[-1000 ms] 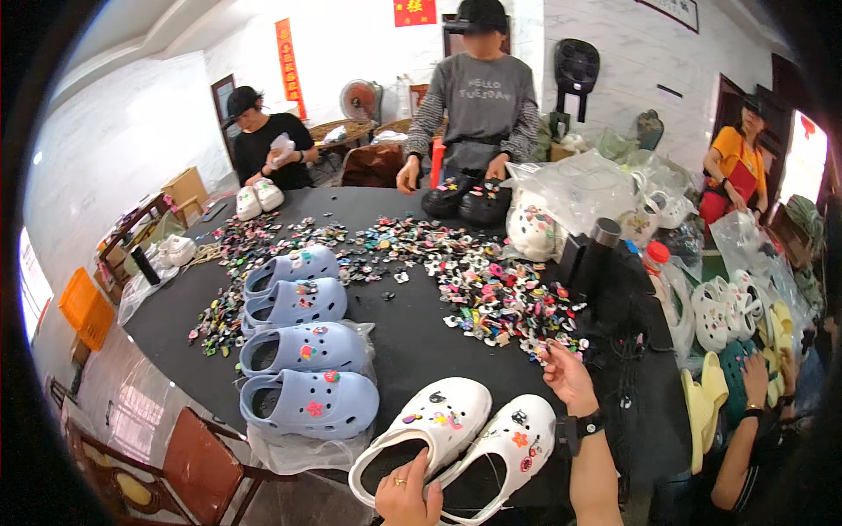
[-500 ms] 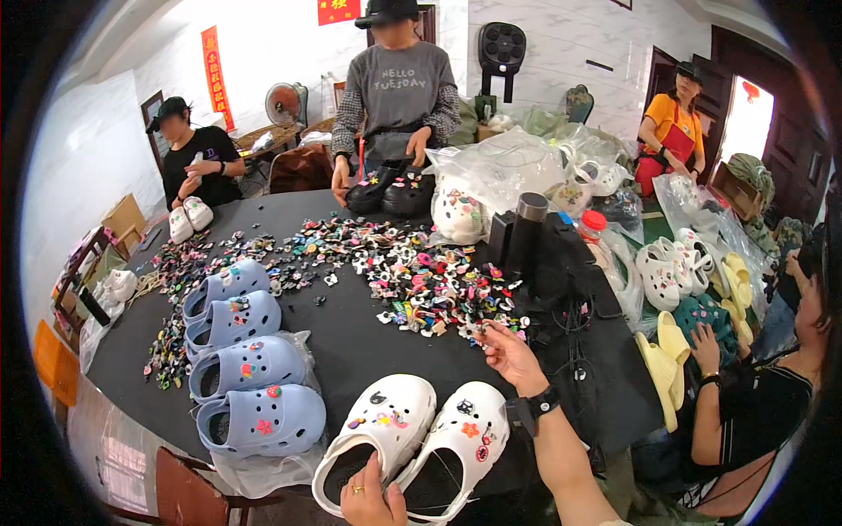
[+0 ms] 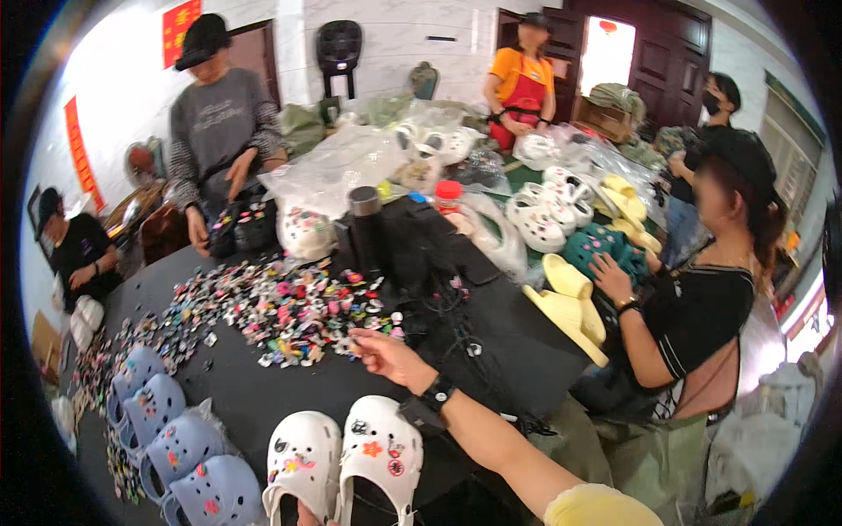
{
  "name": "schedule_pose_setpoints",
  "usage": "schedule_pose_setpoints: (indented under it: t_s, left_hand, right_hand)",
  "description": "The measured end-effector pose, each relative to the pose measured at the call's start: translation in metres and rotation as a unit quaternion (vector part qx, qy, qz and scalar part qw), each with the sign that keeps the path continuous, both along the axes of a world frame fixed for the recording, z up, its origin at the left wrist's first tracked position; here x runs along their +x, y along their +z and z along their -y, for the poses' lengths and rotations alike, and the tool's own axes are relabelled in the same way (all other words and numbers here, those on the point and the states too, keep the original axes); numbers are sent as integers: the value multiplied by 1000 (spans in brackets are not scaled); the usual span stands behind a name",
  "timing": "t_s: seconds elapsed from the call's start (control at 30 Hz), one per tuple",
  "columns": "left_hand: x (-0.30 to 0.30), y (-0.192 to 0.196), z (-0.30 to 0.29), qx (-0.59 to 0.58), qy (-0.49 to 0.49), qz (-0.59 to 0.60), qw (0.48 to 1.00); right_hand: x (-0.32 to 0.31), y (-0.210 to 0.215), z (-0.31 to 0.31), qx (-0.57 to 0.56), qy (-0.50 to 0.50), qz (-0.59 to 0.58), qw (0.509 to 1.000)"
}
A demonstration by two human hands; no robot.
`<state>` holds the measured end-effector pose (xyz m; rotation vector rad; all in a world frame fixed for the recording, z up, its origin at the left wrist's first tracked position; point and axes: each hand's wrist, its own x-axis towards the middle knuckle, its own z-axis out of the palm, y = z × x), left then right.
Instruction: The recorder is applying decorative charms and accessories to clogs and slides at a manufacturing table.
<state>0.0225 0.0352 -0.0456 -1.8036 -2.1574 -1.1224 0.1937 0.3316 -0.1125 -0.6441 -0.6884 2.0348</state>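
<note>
Two white clogs, a left one (image 3: 303, 445) and a right one (image 3: 381, 438), stand side by side at the near edge of the black table, with colourful charms on their uppers. My left hand (image 3: 309, 514) is at the heel opening of the left clog, gripping it; most of the hand is cut off or hidden. My right hand (image 3: 392, 358) reaches over the near side of a heap of small shoe charms (image 3: 281, 311). Thumb and forefinger are pinched on what looks like one small charm, too blurred to tell its shape.
Blue clogs with charms (image 3: 215, 493) line the left. Beyond the heap are a dark bottle (image 3: 363, 232), a red-lidded jar (image 3: 448, 195) and cables (image 3: 469, 346). Yellow slippers (image 3: 561, 316) lie at right, beside a co-worker (image 3: 693, 298) touching green clogs (image 3: 605, 245). Another person handles black clogs (image 3: 254, 230).
The view has swung to the right, so the table and clogs sit further left. My right hand stays at the heap's near edge, fingers still pinched. My left hand is less visible.
</note>
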Motion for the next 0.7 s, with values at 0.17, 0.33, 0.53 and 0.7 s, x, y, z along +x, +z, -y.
schedule_pose_setpoints:
  t_s: [0.17,0.33,0.53,0.7]
  left_hand:
    - [2,1,0,8,7,-12,1000]
    - [4,3,1,-2,2,-5,1000]
    - [12,12,2,-27,-3,1,1000]
    - [10,10,-4,27,0,-43,999]
  right_hand:
    - [-7,5,1,50,-12,14,999]
    - [-6,8,4,30,-41,29,998]
    - [-15,-6,-10,7,-34,10,999]
    - [-8,-5,-5,40,-31,17,999]
